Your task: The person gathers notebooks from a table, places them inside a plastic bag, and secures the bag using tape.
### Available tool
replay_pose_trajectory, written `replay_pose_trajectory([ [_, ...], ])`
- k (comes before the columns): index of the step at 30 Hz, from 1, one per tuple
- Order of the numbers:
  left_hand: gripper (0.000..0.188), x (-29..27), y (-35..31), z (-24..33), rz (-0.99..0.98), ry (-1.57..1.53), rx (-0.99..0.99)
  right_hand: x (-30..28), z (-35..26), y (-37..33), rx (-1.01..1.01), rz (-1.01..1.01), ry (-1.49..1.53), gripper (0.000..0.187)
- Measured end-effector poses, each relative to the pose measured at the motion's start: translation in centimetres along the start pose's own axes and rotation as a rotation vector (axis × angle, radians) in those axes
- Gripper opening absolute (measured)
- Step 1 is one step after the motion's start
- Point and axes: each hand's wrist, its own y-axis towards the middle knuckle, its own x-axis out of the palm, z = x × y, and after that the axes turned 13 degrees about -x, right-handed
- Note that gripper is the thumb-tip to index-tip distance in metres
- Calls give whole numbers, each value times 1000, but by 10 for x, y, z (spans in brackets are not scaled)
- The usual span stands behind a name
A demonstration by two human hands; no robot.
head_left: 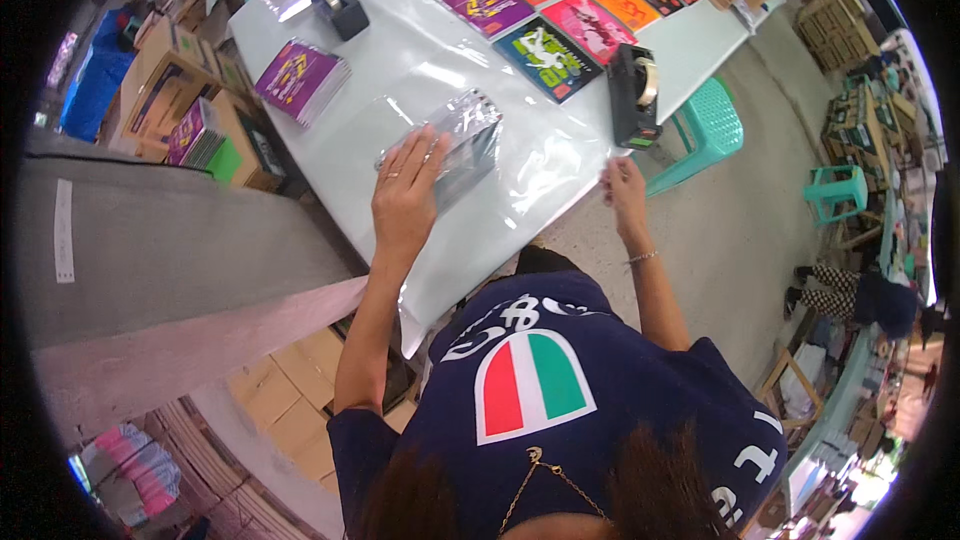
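Note:
My left hand lies with fingers stretched out on a stack of notebooks in clear plastic wrap, pressing on its left side. Light glints off the wrap, and the hand hides part of the stack. At the table's right edge is my right hand, its fingertips pinched together just below a black tape dispenser with a roll of tape. Whatever those fingers hold, if anything, is too small to make out.
Clear plastic sheeting covers the white table. Purple notebooks are piled at the left, near a second black dispenser. Several colourful notebooks lie in rows at the back. A green plastic stool stands beyond the right edge; cardboard boxes stand left.

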Motion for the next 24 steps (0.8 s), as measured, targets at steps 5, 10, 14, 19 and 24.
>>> replay_pose_trajectory([
  [5,48,3,3,2,-9,-1,9,85,-123,-48,-61,-339,406,19],
  [10,48,1,0,-2,-17,10,-3,119,-160,-56,-128,-403,447,22],
  [14,48,3,2,-1,-22,-22,-12,132,-146,-54,-108,-435,255,24],
  [19,54,4,1,-1,-29,6,32,136,-123,-55,-57,-417,220,25],
  [24,61,2,-1,-5,-57,36,81,132,-114,-62,-13,-437,298,24],
])
